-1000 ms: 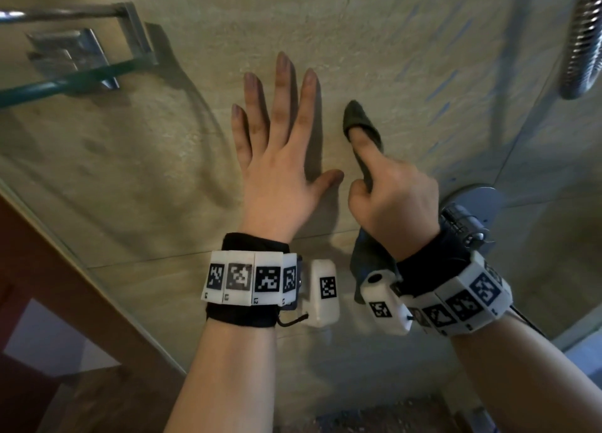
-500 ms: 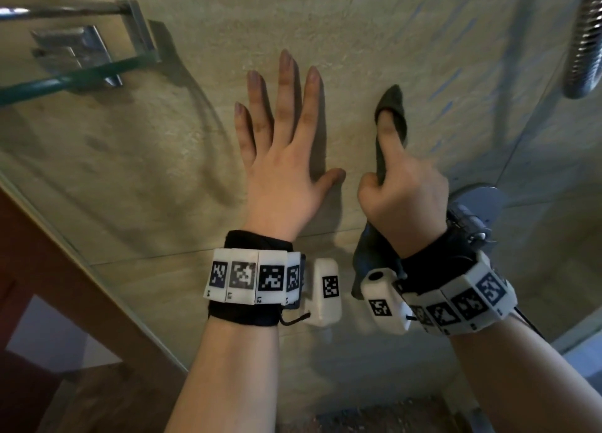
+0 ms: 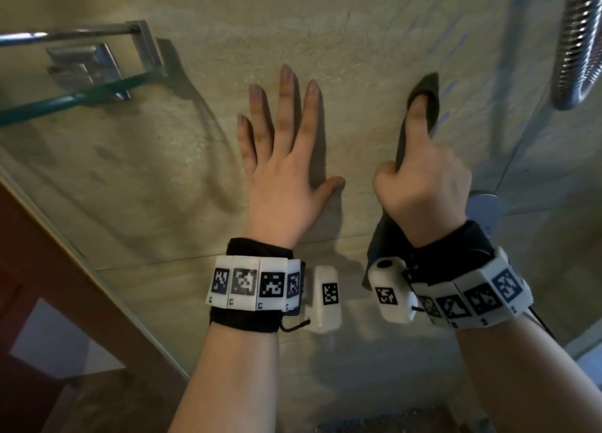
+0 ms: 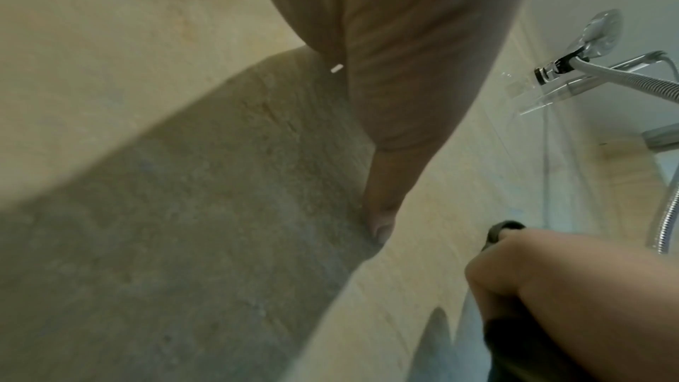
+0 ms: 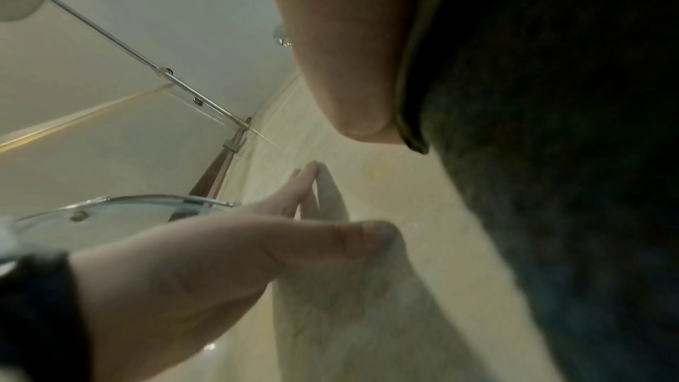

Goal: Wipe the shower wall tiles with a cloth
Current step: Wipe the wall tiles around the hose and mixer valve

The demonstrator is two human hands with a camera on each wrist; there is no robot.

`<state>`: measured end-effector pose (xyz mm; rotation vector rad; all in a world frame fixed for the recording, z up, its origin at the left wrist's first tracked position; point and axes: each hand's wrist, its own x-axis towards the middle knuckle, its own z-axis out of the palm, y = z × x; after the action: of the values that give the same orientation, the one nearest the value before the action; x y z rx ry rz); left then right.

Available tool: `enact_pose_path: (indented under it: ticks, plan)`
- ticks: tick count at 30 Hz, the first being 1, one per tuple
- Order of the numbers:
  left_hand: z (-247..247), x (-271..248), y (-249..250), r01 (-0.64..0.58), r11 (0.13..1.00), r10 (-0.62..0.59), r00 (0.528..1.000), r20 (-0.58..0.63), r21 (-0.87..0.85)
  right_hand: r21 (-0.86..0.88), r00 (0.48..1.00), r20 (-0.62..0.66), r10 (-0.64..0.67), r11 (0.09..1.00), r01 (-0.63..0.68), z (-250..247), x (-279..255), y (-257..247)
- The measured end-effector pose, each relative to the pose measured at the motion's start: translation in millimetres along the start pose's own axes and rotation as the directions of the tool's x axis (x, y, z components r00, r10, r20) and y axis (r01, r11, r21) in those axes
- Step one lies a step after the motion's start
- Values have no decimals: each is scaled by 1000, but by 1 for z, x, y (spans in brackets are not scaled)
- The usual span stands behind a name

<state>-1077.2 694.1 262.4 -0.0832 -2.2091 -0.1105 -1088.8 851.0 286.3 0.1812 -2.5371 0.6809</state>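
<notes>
Dark grey cloth (image 3: 423, 106) draped over right hand (image 3: 423, 185) forefinger, pressed to beige wall tiles (image 3: 358, 41)

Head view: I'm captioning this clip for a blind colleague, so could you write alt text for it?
A person's right hand presses a dark cloth against a beige tiled shower wall with its extended index finger. The left hand lies flat on the wall beside it, fingers spread. A glass shelf is at upper left and a metal shower hose at upper right.

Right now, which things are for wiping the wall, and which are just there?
For the job:
- dark cloth
- right hand holding it
- wall tiles
- left hand flat on the wall

Just there:
- glass shelf
- shower hose
</notes>
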Motion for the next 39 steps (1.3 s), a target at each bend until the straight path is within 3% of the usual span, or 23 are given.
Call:
enact_pose_path:
  ticks: [9, 14, 22, 28, 32, 39]
  plan:
    - [-10, 14, 1, -29, 998, 28, 999, -34, -49, 11, 983, 75, -165, 986, 164, 11, -13, -11]
    - [-25, 38, -6, -36, 999, 37, 999, -31, 17, 54, 974, 29, -226, 973, 224, -6, 4, -13]
    - [-25, 39, -8, -28, 999, 29, 999, -26, 28, 6, 992, 6, -126, 992, 126, -14, 14, -14]
    - [-25, 39, -6, -23, 1000, 23, 999, -23, 0, 35, 981, 36, -192, 981, 191, -1, 2, -25]
    - [-25, 39, -8, -27, 1000, 27, 999, -23, -7, 19, 977, -17, -213, 977, 213, -13, 15, -30]
    - [-25, 40, -7, -17, 1000, 17, 1000, -13, -3, -50, 994, -58, -89, 995, 87, -25, 21, -23]
